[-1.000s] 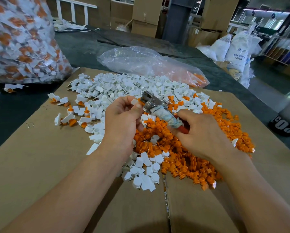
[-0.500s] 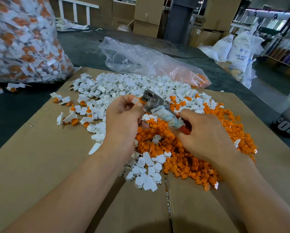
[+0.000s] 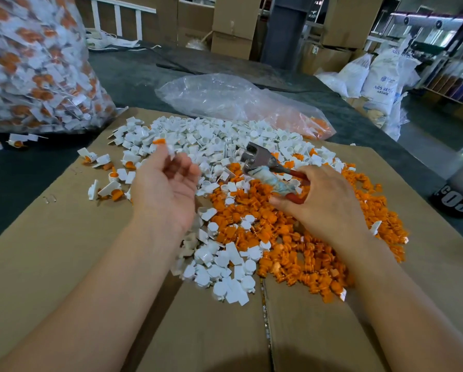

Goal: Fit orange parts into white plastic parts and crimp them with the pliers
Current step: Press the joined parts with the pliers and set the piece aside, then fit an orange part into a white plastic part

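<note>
A heap of white plastic parts lies on the cardboard sheet, with a heap of orange parts to its right. My right hand grips the red handles of the pliers, one wrapped in cloth; the metal jaws point up-left over the heaps. My left hand is palm-up with relaxed fingers, left of the pliers. A blurred white-and-orange fitted piece is at its fingertips; no finger is seen curled round it.
Several fitted pieces lie scattered at the cardboard's left. A big clear bag of fitted pieces stands at far left. A near-empty plastic bag with some orange parts lies behind the heaps. Boxes and sacks stand beyond the dark table.
My left hand let go at the pliers' jaws, swung left and turned palm-up, with the fitted piece now at its fingertips. The pliers' handles have spread apart in my right hand.
</note>
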### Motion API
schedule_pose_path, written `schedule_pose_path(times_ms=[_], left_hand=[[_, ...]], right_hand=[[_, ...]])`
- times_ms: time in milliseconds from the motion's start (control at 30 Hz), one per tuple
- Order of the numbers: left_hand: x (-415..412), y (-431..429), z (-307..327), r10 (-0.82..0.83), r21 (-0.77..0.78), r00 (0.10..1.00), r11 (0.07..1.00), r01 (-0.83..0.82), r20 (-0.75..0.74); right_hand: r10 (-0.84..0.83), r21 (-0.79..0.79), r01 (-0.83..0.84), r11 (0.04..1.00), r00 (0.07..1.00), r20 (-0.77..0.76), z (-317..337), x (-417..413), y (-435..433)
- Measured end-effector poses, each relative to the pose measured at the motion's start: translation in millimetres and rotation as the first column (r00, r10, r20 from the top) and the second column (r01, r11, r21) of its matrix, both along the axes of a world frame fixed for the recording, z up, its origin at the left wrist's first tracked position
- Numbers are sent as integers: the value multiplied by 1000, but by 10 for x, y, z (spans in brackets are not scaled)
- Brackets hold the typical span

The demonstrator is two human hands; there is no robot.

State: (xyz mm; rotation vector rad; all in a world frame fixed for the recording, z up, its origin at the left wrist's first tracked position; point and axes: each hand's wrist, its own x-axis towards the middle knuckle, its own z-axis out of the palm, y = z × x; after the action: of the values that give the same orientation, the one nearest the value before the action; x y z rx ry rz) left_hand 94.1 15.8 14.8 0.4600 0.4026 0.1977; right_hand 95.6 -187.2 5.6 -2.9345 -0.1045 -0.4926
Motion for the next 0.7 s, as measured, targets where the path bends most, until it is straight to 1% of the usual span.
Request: schedule_pose_path(times_ms=[100, 233, 300, 400, 433, 467, 500, 533, 567, 600, 633, 667, 700], left_hand=[[49, 157, 21, 110, -149, 994, 983, -106, 19], [73, 355, 29, 259, -277, 965, 930, -240, 34], [69, 387, 25, 286, -313, 958, 912, -265, 24], [53, 375, 26, 270, -308, 963, 918, -249, 25], [50, 366, 36, 251, -282, 968, 930, -235, 20], [57, 355, 41, 218, -224, 976, 951, -212, 6], [64, 341, 43, 171, -117, 985, 978, -172, -15], [75, 321, 43, 111, 47, 993, 993, -110, -39], [84, 294, 34, 51, 254, 997, 967, -35, -59], [84, 258, 22, -4, 479, 998, 877, 37, -70], [76, 215, -6, -45, 696, 996, 713, 84, -75], [68, 177, -47, -66, 872, 995, 479, 101, -79], [56, 138, -91, -68, 973, 995, 214, 89, -76]], right_hand=[[-49, -43, 47, 998, 997, -51, -18, 56, -62], [-59, -69, 54, 996, 996, -69, -32, 94, -96], [-57, -71, 51, 996, 996, -74, -42, 110, -110], [-64, -114, 53, 992, 993, -100, -61, 138, -133], [-68, -131, 53, 990, 992, -110, -66, 152, -142], [-68, -137, 52, 989, 991, -114, -67, 163, -150], [-65, -133, 50, 990, 991, -117, -66, 171, -159], [-63, -124, 48, 991, 990, -123, -63, 177, -164], [-62, -117, 46, 992, 989, -134, -63, 181, -167], [-62, -109, 46, 993, 987, -148, -64, 183, -169], [-63, -101, 46, 994, 985, -164, -67, 184, -170], [-63, -91, 47, 995, 982, -179, -71, 183, -169], [-63, -83, 47, 995, 979, -193, -75, 180, -170]])
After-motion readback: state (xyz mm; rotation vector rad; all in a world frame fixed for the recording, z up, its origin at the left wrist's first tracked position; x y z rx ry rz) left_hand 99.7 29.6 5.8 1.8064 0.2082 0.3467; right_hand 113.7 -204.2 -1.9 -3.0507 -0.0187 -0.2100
